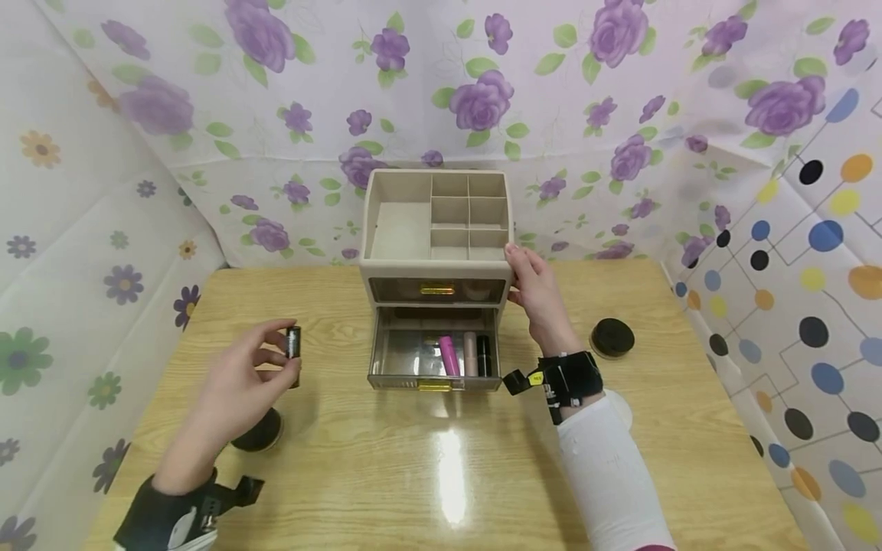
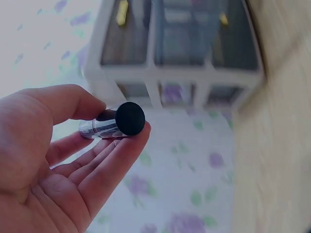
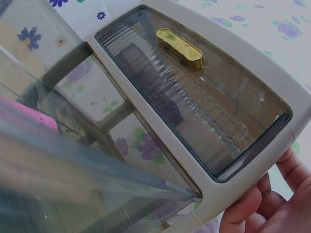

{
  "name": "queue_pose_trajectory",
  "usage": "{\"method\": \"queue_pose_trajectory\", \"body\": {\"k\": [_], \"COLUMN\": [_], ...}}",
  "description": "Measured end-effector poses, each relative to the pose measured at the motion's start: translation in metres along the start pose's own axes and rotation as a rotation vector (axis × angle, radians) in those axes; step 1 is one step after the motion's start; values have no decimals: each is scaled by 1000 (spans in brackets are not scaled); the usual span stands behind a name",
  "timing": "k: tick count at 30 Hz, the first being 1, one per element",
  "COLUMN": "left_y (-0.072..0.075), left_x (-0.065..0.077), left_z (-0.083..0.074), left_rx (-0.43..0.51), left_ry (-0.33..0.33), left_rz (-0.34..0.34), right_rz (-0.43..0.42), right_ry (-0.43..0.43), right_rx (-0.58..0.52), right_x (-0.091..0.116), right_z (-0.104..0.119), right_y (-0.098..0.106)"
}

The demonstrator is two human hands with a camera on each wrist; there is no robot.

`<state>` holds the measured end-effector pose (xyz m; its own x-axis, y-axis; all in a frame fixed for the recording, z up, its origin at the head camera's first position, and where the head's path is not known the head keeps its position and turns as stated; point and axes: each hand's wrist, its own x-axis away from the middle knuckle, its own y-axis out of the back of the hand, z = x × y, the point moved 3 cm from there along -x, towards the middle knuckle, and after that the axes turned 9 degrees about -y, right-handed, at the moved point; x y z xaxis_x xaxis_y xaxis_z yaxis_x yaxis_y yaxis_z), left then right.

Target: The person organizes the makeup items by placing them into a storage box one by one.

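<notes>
Black-ended tube (image 1: 293,342): held in the air to the left of the beige organizer (image 1: 436,269) and well apart from it; its flat round end and shiny body show in the left wrist view
Left hand (image 1: 237,386): fingers bent, thumb and fingertips pinching that tube, out to the organizer's left
Lower drawer (image 1: 396,383): see-through, pulled out from the organizer's front
Drawer contents: a pink tube (image 1: 449,356), a pale tube (image 1: 471,353) and a dark tube (image 1: 485,356), side by side in its right half
Upper drawer (image 1: 400,290): closed in the organizer's front, smoky face, gold handle (image 1: 437,290)
Organizer top: one large compartment beside six small ones
Right hand (image 1: 540,298): fingers partly bent, gripping the organizer's right side near its front edge
Black discs: one (image 1: 612,338) right of the organizer, another (image 1: 259,431) left and nearer the person, partly hidden by the left hand
Table (image 1: 331,474): wood-grained, beneath the organizer
Cloths: purple roses (image 1: 482,99) behind the organizer, daisies (image 1: 124,283) to its left, coloured dots (image 1: 827,235) to its right
</notes>
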<state>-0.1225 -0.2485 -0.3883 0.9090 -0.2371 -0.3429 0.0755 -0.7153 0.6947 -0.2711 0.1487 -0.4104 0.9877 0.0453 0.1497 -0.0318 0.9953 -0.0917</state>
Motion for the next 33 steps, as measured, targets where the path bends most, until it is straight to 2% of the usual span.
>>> {"method": "queue_pose_trajectory", "body": {"k": [8, 13, 19, 23, 33], "left_y": [-28, -44, -68, -85, -115], "left_x": [-21, -39, -60, -73, -91], "left_z": [-44, -61, -69, -71, -70], "left_rx": [110, 152, 227, 224, 125], "left_ry": [-150, -176, -187, -170, -26], "left_rz": [8, 59, 118, 153, 242], "right_rz": [-3, -9, -23, -23, -13], "right_ry": [-1, -3, -11, -13, -12], "right_rx": [14, 9, 9, 6, 15], "right_x": [-1, 0, 0, 0, -1], "right_z": [1, 1, 1, 1, 0], "right_y": [3, 4, 4, 3, 1]}}
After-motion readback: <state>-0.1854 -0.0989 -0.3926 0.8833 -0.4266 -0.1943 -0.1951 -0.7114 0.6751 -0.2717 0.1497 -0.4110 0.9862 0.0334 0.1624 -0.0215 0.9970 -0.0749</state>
